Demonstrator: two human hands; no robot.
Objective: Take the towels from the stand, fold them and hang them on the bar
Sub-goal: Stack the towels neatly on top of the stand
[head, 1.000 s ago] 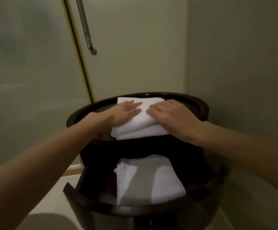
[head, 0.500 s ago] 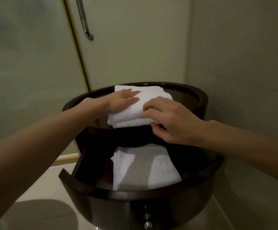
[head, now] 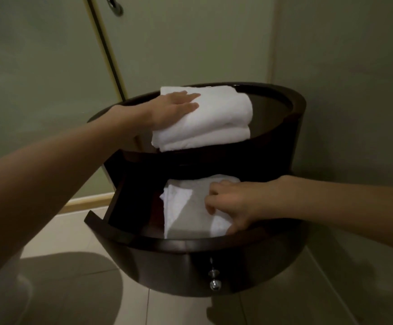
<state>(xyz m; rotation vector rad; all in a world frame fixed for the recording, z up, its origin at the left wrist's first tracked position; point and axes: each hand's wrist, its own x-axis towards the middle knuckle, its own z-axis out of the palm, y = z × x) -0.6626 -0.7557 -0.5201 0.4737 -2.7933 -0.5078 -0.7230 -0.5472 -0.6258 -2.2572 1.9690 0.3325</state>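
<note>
A folded white towel (head: 209,118) lies on top of the round dark stand (head: 284,109), toward the 9 o'clock side of the top. The left hand (head: 174,106) rests flat on the towel's 10 o'clock corner. Its fingers (head: 188,104) are straight and open, lying on the cloth and pointing to 3 o'clock. They grip nothing.

At 6 o'clock from that towel, a second towel (head: 186,207) lies in the pulled-out drawer (head: 167,259) of the stand. The right hand (head: 235,205) reaches in from 3 o'clock and sits on this towel's 3 o'clock edge. Its fingers (head: 216,187) are curled on top of the cloth and the thumb is at the near edge, so the hand holds the towel.

A shiny knob (head: 215,284) sticks out of the drawer front at 6 o'clock. Pale floor tiles (head: 179,310) lie under the stand. Far up at 11 o'clock is the end of a metal handle (head: 115,7) on a frosted door (head: 190,43).
</note>
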